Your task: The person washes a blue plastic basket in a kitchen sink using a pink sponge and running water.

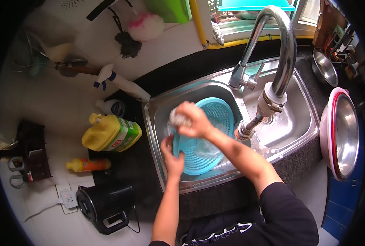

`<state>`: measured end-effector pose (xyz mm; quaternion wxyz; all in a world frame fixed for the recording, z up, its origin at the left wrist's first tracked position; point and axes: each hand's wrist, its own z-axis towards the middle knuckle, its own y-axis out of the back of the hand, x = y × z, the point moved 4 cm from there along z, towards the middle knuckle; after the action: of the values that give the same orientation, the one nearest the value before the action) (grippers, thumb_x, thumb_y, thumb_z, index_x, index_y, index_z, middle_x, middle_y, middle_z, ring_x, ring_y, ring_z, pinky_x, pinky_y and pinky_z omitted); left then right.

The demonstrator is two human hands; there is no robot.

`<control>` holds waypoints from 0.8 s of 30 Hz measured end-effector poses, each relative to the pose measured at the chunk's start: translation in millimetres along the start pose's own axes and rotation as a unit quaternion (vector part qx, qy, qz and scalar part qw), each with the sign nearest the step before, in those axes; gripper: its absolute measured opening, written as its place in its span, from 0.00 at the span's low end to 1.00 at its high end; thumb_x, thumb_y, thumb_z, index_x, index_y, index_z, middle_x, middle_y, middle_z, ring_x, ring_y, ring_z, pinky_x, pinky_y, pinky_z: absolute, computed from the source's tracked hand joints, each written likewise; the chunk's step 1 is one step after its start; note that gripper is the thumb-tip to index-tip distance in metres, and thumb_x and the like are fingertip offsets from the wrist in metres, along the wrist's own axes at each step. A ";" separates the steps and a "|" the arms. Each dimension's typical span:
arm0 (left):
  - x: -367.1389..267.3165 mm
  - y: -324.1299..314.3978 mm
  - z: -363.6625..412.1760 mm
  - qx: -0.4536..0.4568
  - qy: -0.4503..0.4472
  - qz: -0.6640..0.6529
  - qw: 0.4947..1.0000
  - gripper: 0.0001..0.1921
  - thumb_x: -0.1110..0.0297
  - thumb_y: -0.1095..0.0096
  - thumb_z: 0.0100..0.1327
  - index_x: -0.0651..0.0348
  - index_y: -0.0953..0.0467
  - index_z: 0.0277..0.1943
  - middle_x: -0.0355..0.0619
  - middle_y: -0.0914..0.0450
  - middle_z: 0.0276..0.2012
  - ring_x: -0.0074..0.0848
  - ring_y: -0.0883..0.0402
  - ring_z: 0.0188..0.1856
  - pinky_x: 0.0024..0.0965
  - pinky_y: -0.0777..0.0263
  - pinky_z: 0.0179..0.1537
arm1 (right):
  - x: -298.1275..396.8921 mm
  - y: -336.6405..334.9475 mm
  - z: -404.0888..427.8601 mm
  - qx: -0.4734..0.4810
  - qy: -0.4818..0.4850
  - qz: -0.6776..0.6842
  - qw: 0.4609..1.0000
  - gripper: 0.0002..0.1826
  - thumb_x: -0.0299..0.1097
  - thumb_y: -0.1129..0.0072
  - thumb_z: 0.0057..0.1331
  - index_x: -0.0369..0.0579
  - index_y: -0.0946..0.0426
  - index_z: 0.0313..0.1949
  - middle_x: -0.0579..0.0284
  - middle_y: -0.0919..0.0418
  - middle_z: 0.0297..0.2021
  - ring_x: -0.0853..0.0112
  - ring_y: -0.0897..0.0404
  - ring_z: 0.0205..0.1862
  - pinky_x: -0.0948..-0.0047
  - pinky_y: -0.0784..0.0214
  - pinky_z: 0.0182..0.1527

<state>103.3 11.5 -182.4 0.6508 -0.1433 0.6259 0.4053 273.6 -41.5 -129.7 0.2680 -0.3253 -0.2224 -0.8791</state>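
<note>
A light blue plastic colander basket (197, 156) rests tilted in the left basin of a stainless steel double sink (157, 123). My left hand (173, 158) grips its left rim, thumb on the inner side and fingers around the outside. In my right hand (194, 120) is a whitish scrubbing pad (180, 118), held just above the same left rim; whether it touches the plastic cannot be made out. Suds cling to the inside of the colander.
A chrome gooseneck faucet (288, 46) arches over the right basin, its nozzle beside my right forearm. Left of the sink stand a spray bottle (130, 87), a yellow detergent jug (111, 133), an orange bottle (90, 165) and a black electric kettle (105, 203). Nested basins (345, 135) stand at right.
</note>
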 end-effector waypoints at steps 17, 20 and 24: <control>2.1 -20.2 0.3 0.045 0.048 0.141 0.988 0.38 0.85 0.57 0.45 0.55 0.41 0.65 0.57 0.36 0.61 0.44 0.37 0.63 0.35 0.40 0.60 | -20.2 14.5 -19.9 -0.244 -0.006 -0.131 0.961 0.23 0.28 0.38 0.40 0.44 0.29 0.40 0.50 0.27 0.37 0.52 0.27 0.40 0.59 0.33 0.43; 13.7 -18.8 -4.7 0.062 0.099 0.108 0.987 0.36 0.85 0.56 0.46 0.61 0.41 0.64 0.57 0.33 0.60 0.41 0.35 0.62 0.33 0.41 0.60 | 35.7 -21.7 -20.4 -0.008 0.118 -0.075 0.990 0.25 0.31 0.36 0.36 0.47 0.27 0.39 0.53 0.25 0.36 0.54 0.25 0.41 0.57 0.32 0.47; -1.7 -24.8 -1.4 0.053 0.090 0.073 0.992 0.37 0.86 0.57 0.45 0.60 0.42 0.64 0.56 0.34 0.60 0.43 0.36 0.63 0.33 0.42 0.61 | -24.7 23.5 -2.2 -0.089 0.071 -0.161 0.980 0.23 0.32 0.35 0.40 0.44 0.27 0.40 0.51 0.26 0.36 0.54 0.25 0.40 0.59 0.30 0.44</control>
<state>120.1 -5.6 -189.0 0.5669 -0.0985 0.7113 0.4037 302.9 -52.5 -143.3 0.1084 -0.2445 -0.1732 -0.9479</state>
